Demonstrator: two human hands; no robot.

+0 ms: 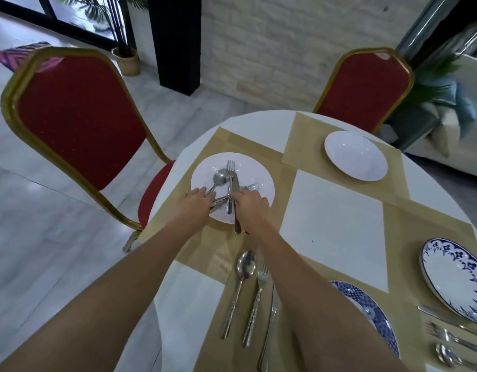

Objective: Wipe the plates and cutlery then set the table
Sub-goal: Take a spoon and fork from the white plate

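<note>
Several cutlery pieces (220,176) lie crossed on the white plate (259,170), centre-left of frame. My left hand (194,202) rests straight fingers on them; my right hand (252,208) pinches the knife (236,187). Pulling it may drag the forks (230,167) off the rim.

Bright, even daylight; soft shadows on the table (331,218); wide-angle bending and blur toward edges.

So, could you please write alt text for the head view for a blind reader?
Both hands reach onto a white plate piled with cutlery on a round table: the left hand rests on the handles, the right hand grips some. A second white plate and two blue-patterned plates sit on tan placemats.
</note>
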